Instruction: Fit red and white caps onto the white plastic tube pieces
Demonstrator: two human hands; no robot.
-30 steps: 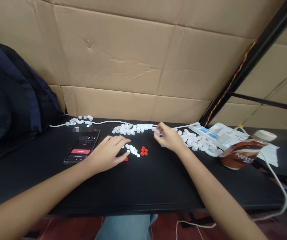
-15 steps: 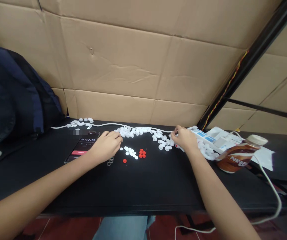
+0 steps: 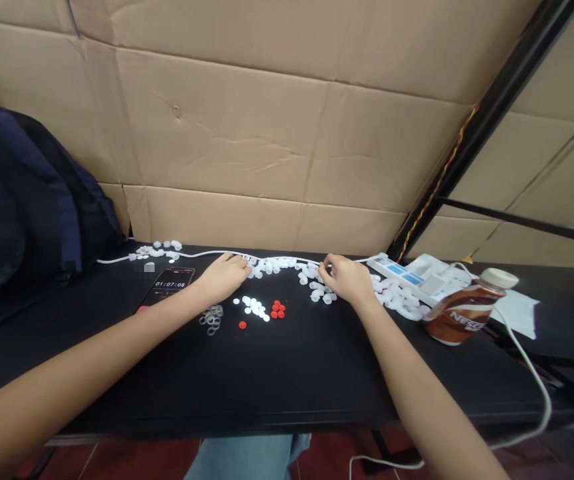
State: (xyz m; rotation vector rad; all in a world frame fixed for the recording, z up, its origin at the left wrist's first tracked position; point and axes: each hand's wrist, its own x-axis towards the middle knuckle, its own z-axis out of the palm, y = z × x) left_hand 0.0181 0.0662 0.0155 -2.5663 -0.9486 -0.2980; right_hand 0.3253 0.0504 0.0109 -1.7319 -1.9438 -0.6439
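Note:
My left hand (image 3: 224,275) reaches to the left end of a pile of small translucent white plastic caps (image 3: 271,265), its fingers drawn together at the pile; what the fingertips hold is hidden. At the right part of the pile, my right hand (image 3: 349,279) has its fingers curled and pinched, and anything in them is too small to make out. Nearer to me lie several white discs (image 3: 254,307), a cluster of red round caps (image 3: 277,309) and a single red cap (image 3: 242,325). Several clear rings (image 3: 211,319) rest below my left wrist.
A phone (image 3: 169,285) showing a timer lies partly under my left forearm. Right of my right hand are more white pieces (image 3: 401,299), a white-and-blue box (image 3: 407,277) and a brown bottle (image 3: 467,310). A white cable (image 3: 207,253) runs behind the pile; a dark backpack (image 3: 31,200) stands left.
My left hand has moved up and right to the pile, uncovering more of the clear rings. My right hand has shifted left along the pile. The view has tilted slightly.

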